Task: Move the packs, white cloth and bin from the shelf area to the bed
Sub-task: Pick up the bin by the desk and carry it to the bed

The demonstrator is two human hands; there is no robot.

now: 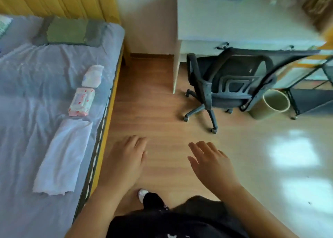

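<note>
On the bed [23,79], near its right edge, lie three items in a row: a white pack [92,76] farthest away, a pink-and-white pack [81,102] below it, and a flat white cloth [63,156] nearest me. A pale green round bin [270,105] stands on the floor at the right, beside the metal shelf [313,86] and behind the chair. My left hand [126,158] hovers over the floor just right of the bed edge, fingers loosely together and empty. My right hand [212,162] is beside it with fingers spread, holding nothing.
A black office chair [228,86] stands on its castors at a white desk [243,21], between me and the bin. A green-grey pillow [70,31] lies at the head of the bed. Wooden floor [153,111] stretches ahead; my foot [142,194] is below.
</note>
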